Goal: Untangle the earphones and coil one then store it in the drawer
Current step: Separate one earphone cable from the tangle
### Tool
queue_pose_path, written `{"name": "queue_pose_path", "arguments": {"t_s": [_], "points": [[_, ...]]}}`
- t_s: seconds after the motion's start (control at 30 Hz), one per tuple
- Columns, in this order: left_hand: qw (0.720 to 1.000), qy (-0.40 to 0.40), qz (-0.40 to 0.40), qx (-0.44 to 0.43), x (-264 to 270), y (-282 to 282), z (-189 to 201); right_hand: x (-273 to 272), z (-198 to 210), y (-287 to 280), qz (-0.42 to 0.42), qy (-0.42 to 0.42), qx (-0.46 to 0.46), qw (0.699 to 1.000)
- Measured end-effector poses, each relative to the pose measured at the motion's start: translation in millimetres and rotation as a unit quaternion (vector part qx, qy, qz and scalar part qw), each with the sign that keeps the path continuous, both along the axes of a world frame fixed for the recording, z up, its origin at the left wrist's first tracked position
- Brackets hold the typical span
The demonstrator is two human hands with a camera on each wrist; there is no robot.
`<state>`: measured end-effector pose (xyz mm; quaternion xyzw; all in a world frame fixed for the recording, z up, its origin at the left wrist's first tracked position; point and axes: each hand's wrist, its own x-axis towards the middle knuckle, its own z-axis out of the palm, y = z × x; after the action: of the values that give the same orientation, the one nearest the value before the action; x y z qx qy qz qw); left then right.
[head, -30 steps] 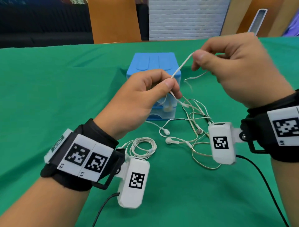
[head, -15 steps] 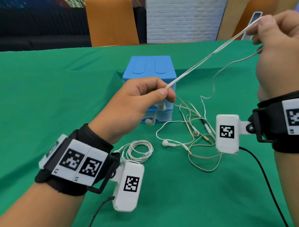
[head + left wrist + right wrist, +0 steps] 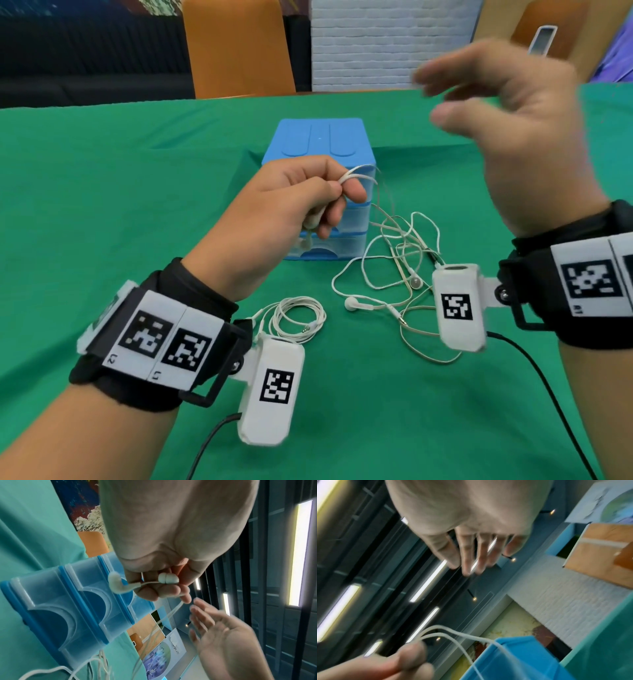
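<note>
The left hand is raised just in front of the drawer box, which stands on the worktop. An earphone cord loops out of this hand and runs down to a loose tangle of earphones lying to its right, below the raised right hand. A coiled earphone lies behind the left wrist, left of the tangle.

Bright, even light; right hand motion-blurred; wrist views distorted.
</note>
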<state>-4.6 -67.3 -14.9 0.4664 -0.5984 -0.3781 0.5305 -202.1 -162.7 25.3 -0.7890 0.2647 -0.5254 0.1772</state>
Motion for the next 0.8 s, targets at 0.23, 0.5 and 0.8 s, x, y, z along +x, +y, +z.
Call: {"name": "queue_pose_path", "arguments": {"t_s": [0.23,0.5,0.8], "points": [[0.999,-0.027,0.026,-0.007,0.2,3.2,2.9,22.2,-13.5,13.9,0.093,0.211,0.049,0.972],[0.997,-0.001,0.073,-0.002,3.2,1.5,2.4,14.4,-11.9,9.4,0.086,0.182,0.054,0.978],[0.987,-0.071,0.139,-0.030,1.7,-0.4,-2.6,11.8,-6.0,21.7,0.150,0.195,0.115,0.962]]}}
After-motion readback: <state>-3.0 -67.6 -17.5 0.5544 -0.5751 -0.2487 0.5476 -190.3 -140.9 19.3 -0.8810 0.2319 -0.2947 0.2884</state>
